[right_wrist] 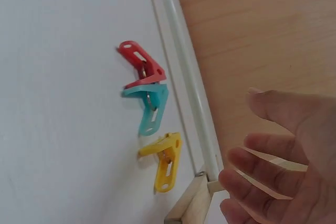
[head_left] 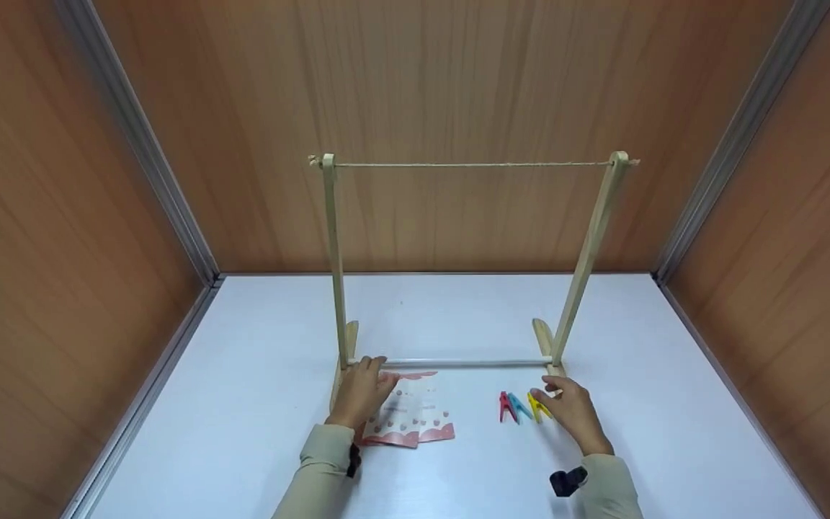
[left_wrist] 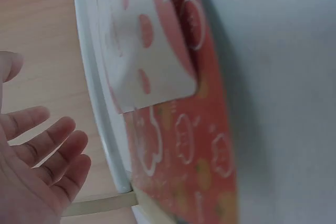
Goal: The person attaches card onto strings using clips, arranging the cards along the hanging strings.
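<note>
My left hand [head_left: 362, 395] is above the left side of a wooden stand's base, fingers relaxed. Below it lie printed paper cards [head_left: 436, 418]; the left wrist view shows a white spotted card [left_wrist: 131, 40] overlapping a red card [left_wrist: 202, 150], with the hand [left_wrist: 44, 163] apart from both. On the right, my other hand [head_left: 572, 412] hovers beside a yellow clothespin [head_left: 536, 406], its palm holding nothing in the right wrist view. A blue clothespin [right_wrist: 153, 106] and a red clothespin [right_wrist: 149, 72] lie close together to the yellow one's left.
The stand has a left post [head_left: 334, 252] and a leaning right post [head_left: 590, 249], with a cord [head_left: 472, 164] strung between their tops. A white rod [head_left: 465, 362] joins them low down. Wood-grain panels [head_left: 451, 79] enclose the white tabletop [head_left: 206, 432].
</note>
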`<state>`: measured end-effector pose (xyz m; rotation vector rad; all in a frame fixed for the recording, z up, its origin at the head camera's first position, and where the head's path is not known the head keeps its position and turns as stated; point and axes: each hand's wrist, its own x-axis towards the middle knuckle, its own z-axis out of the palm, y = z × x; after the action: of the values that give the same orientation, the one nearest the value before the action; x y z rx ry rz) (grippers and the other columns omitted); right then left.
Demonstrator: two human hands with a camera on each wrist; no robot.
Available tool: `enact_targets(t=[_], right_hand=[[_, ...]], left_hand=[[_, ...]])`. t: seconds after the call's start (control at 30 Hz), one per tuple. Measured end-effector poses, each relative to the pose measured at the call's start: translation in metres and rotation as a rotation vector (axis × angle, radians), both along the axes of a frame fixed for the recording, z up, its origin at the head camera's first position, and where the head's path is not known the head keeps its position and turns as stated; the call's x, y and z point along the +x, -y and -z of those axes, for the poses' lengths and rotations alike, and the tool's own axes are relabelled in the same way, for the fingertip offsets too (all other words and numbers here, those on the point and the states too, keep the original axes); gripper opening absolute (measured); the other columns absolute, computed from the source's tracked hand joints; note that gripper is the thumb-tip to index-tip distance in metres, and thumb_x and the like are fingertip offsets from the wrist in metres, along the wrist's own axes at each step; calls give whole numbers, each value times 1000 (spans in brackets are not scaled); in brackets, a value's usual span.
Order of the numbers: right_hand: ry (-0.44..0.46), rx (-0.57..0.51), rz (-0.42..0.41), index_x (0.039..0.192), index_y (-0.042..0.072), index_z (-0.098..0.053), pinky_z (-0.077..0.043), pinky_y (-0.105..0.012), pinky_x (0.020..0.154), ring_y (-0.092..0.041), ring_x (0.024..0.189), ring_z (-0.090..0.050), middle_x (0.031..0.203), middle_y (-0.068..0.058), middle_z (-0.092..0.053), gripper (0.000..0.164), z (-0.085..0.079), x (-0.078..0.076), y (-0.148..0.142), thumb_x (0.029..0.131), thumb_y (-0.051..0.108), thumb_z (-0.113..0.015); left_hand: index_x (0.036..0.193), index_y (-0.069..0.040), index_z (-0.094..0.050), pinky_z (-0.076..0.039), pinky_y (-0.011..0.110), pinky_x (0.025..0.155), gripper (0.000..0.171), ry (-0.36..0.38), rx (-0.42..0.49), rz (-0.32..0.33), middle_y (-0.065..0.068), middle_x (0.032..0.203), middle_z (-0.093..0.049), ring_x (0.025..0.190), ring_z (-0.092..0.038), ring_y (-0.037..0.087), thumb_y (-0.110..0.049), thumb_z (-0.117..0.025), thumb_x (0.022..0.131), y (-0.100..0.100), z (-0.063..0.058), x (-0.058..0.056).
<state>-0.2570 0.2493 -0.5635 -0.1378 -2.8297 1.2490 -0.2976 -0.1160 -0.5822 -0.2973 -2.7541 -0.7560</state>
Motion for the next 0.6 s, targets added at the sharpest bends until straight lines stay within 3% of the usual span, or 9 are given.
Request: enact_targets(t=[0.3,0.6], right_hand=[[50,8,-1,120,-8,-60,-51,-44,80,-33,98,-61,104,-20,-65,47,14,6,-5,86,23,-70],[166,22,4,123,-7,-59,-51,-39,76,-24,90,-59,103,-17,-63,52,21,4,-7,84,25,-72]], left_hand=[[128,-7,-56,-47,46,97,44,216,140,-52,14,122,-57,113,-57,30,-33,-62,93,1,13,-1],[130,-1,-53,-47,48,96,48,319,270,-51,20,124,-55,112,-57,34,-29,-64,92,6,19,-5]])
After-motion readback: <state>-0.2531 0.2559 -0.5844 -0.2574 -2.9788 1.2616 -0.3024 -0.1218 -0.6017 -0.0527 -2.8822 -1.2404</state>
